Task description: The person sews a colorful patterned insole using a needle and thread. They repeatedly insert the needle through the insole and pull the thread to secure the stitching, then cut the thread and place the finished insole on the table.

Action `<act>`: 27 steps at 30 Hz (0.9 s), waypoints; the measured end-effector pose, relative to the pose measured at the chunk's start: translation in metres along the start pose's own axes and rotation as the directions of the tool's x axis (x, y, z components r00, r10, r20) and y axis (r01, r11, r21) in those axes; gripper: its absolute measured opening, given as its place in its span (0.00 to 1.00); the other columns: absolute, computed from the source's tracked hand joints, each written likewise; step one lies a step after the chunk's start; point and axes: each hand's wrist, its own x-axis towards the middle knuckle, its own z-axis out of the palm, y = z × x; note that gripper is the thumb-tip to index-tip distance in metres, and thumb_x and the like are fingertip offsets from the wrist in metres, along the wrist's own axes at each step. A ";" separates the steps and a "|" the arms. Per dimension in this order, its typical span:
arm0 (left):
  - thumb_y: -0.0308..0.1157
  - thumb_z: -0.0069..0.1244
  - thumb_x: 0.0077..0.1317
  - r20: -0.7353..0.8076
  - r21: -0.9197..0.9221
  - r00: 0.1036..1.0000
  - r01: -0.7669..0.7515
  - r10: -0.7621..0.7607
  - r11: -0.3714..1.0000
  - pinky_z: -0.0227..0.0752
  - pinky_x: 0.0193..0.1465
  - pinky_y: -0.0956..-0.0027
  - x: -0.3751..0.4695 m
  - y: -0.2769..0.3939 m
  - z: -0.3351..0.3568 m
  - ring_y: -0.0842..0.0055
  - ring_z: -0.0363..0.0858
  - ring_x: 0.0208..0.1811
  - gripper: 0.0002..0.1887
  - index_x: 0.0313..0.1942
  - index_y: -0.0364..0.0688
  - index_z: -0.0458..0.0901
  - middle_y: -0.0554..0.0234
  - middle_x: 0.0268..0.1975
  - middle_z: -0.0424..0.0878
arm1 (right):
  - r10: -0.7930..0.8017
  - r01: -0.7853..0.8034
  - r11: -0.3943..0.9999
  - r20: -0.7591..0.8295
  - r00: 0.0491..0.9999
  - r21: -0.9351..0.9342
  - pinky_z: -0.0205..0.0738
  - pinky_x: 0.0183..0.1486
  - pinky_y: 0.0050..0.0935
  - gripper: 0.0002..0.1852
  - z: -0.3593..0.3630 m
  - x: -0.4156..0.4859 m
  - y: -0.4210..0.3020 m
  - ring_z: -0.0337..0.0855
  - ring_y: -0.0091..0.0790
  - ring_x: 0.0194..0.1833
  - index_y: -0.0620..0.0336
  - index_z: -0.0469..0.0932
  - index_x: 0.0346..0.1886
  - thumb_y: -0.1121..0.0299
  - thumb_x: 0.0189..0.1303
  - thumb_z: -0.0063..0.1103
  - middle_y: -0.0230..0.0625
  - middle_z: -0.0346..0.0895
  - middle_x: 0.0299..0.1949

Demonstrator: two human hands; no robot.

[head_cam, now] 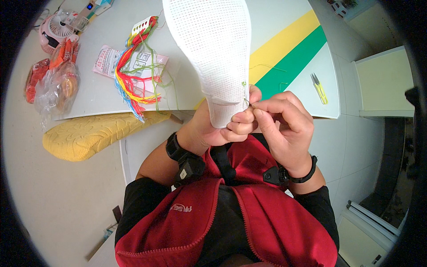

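A white perforated insole [220,53] stretches away from me, its narrow heel end nearest. My left hand [233,128] grips that end, palm beneath, with fingers curled over the right edge. Small green stitches [244,84] show near this edge. My right hand [287,123] pinches thumb and forefinger together at the same edge, close to the left fingertips. A thin dark strand [247,100] runs from the pinch to the insole; whether it is a needle or thread is too small to tell. Loose green thread [272,67] trails over the table to the right.
On the white table [186,96] lie bundled embroidery threads [133,66] over a pink-and-white packet [108,60]. Yellow-handled thread snips [319,89] lie at right. Plastic-wrapped items [58,83] and a pink fan [56,30] are at left. A yellow-covered stool [90,137] stands beside the table.
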 end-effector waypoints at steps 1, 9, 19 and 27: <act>0.45 0.38 0.69 -0.011 0.012 1.000 -0.002 0.002 1.000 0.44 0.12 0.86 0.000 0.000 0.000 0.88 0.53 0.15 0.14 0.39 0.44 0.67 0.73 0.19 0.60 | 0.005 -0.005 1.000 0.007 1.000 -0.001 0.64 0.28 0.19 0.05 -0.001 0.000 -0.001 0.72 0.23 0.29 0.68 0.78 0.32 0.85 0.51 0.59 0.34 0.74 0.29; 0.45 0.38 0.69 0.013 -0.054 0.999 0.037 -0.036 0.998 0.45 0.12 0.85 0.001 0.000 -0.003 0.87 0.54 0.15 0.14 0.40 0.43 0.66 0.72 0.19 0.61 | -0.001 0.001 1.000 -0.013 1.000 -0.001 0.66 0.24 0.23 0.06 -0.003 0.001 -0.003 0.74 0.28 0.24 0.63 0.80 0.30 0.82 0.47 0.62 0.36 0.74 0.26; 0.44 0.40 0.69 0.033 -0.019 0.999 0.023 -0.022 1.000 0.45 0.13 0.85 0.000 -0.001 -0.005 0.88 0.55 0.16 0.13 0.41 0.43 0.66 0.71 0.20 0.63 | 0.002 -0.002 1.000 0.022 1.000 -0.024 0.64 0.27 0.20 0.05 -0.004 0.001 -0.007 0.73 0.25 0.27 0.67 0.79 0.31 0.84 0.49 0.59 0.35 0.74 0.27; 0.31 0.42 0.70 -0.154 0.612 0.915 -0.208 0.373 0.763 0.60 0.22 0.85 -0.003 -0.003 0.012 0.90 0.66 0.24 0.04 0.41 0.42 0.69 0.72 0.28 0.70 | 0.046 -0.046 0.999 -0.002 0.999 0.006 0.69 0.29 0.26 0.00 -0.009 -0.006 0.011 0.76 0.33 0.27 0.64 0.79 0.28 0.78 0.52 0.60 0.38 0.74 0.25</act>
